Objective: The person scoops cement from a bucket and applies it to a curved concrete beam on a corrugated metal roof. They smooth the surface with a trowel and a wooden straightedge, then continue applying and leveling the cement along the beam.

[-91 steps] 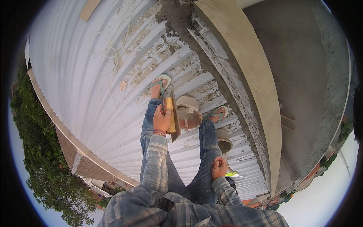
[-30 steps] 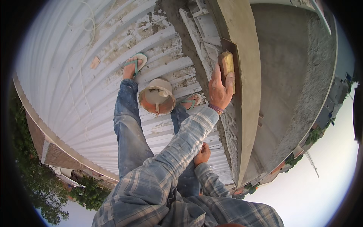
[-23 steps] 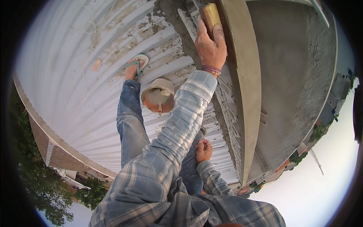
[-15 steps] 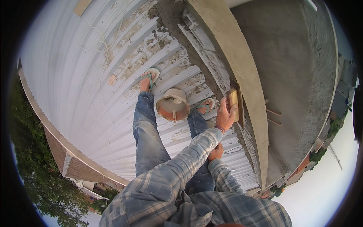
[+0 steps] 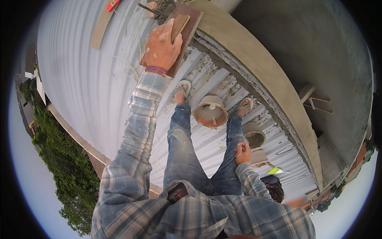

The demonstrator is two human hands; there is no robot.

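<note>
In my left hand (image 5: 161,49) is a plastering float, its fingers wrapped round the wooden handle (image 5: 180,28). The float's brown flat plate (image 5: 193,24) lies at the far end of the plastered ledge (image 5: 270,61), near rough wet mortar. My left arm stretches far forward. Beside my right thigh, my right hand (image 5: 242,153) is closed with its fingers curled; no tool shows in it. Between my sandalled feet stands a mortar-smeared bucket (image 5: 211,111) with greyish contents.
Ridged white roofing sheet (image 5: 83,75) spattered with mortar lies underfoot. A second bucket (image 5: 254,135) stands right of my leg. At far left are a wooden board (image 5: 101,30) and a red spirit level (image 5: 112,4). Loose cord (image 5: 129,71) lies ahead; a rod (image 5: 148,8) juts out near the float.
My left hand has carried the float from the ledge on my right forward to the far left. My right hand has come out from under the left arm; my body has turned left.
</note>
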